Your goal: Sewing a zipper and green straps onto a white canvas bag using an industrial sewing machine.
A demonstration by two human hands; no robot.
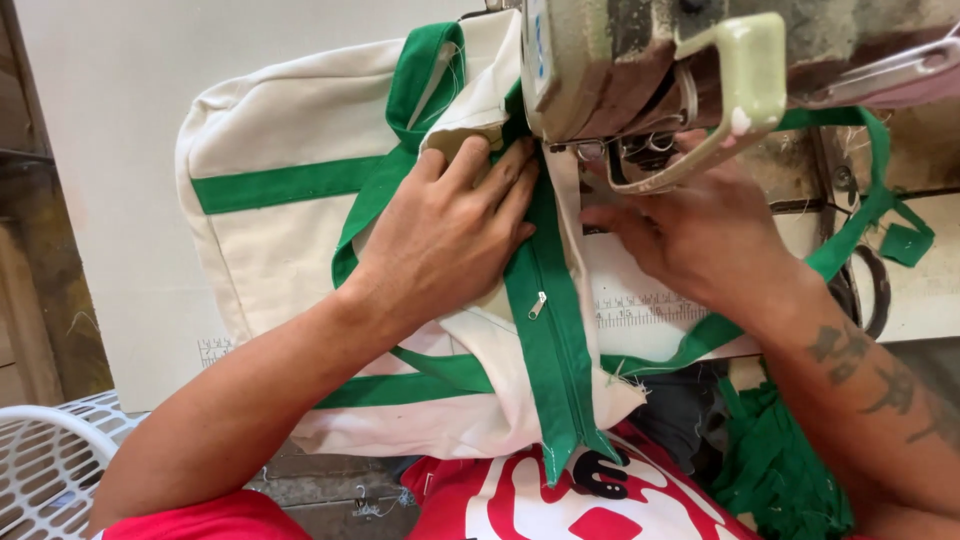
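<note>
- The left hand (455, 235) was laid flat, fingers spread wide, on the cream canvas bag (290, 250), pressing cloth and green zipper tape (548, 340) down beside the needle area; nothing was gripped by it.
- The pressure appeared to be applied so that the tape was kept flat and straight on its way under the sewing machine (640, 70).
- The right hand (690, 235) was held under the machine head, fingers narrowed and pointed at the seam; whether anything was pinched could not be told, since the fingertips were partly hidden by the pale lever (745, 85).
- The bag was spread across the middle of the table (110, 150), its bulk toward the left edge, its near end hanging over the front edge into the lap.
- The zipper tape ran from the needle toward the front edge, its small metal pull (537, 305) lying about midway.
- A green strap (850, 220) was looped off toward the right edge, probably kept clear of the seam.
- The table was pale and worn, with a printed ruler strip (640, 310) by the machine.
- A heap of green scraps (780, 470) lay below the front edge at the right.
- A white plastic chair (45, 465) stood beyond the left front corner; a red shirt (530, 500) was seen below.
</note>
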